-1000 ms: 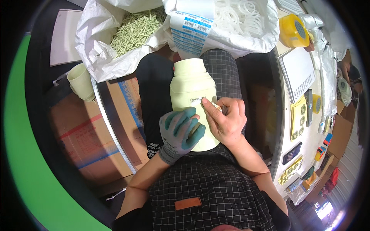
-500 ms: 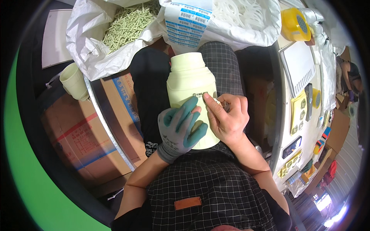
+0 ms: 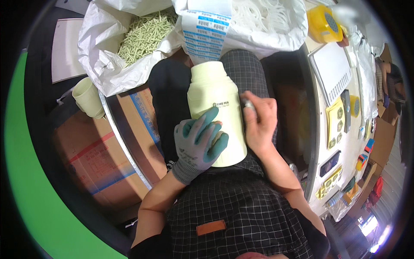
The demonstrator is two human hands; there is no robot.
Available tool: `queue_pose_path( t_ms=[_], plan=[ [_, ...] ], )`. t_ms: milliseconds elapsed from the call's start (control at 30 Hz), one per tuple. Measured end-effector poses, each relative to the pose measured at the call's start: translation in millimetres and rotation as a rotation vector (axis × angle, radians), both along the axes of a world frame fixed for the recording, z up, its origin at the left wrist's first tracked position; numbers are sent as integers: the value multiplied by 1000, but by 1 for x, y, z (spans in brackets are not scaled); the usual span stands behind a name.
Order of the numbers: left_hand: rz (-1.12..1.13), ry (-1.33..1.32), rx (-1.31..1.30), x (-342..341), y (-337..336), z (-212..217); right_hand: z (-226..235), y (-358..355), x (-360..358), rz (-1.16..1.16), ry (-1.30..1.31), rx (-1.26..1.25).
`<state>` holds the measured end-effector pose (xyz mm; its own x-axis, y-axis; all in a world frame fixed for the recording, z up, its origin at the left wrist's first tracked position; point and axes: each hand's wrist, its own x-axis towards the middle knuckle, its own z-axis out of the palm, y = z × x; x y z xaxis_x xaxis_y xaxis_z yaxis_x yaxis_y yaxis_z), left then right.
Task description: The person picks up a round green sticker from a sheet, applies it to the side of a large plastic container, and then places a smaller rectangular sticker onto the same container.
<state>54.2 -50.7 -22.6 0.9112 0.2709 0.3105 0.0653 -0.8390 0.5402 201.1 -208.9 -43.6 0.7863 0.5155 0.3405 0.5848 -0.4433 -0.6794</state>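
White bags [image 3: 108, 64] sit open at the top of the view, one full of pale green sticks [image 3: 144, 32] and one full of white rings [image 3: 258, 17]. Brown cardboard boxes [image 3: 108, 146] stand on the person's left, with a small pale cup [image 3: 88, 97] beside them. On the right is a long white table [image 3: 332, 112] with a yellow tape roll [image 3: 323, 21] and small yellow parts; its far end is blurry and hard to make out.

Part of the pale yellow flask [image 3: 215, 99] is hidden under the fingers. It lies on the person's lap, on the checked apron [image 3: 241, 211], with its top end pointing away.

The left hand [image 3: 198, 144], in a grey and teal glove, grips the lower side of the flask. The bare right hand [image 3: 258, 123] presses against its other side, curled around something small and shiny that is too tiny to name.
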Motion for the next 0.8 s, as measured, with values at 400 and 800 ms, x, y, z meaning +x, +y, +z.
queue_pose_path(
  t_ms=[400, 800],
  plan=[
    [-176, 275, -1140, 96, 124, 5, 35, -16, -39, 210, 704, 557],
    [-370, -61, 48, 190, -21, 62, 11, -361, 69, -1015, 196, -56]
  ],
)
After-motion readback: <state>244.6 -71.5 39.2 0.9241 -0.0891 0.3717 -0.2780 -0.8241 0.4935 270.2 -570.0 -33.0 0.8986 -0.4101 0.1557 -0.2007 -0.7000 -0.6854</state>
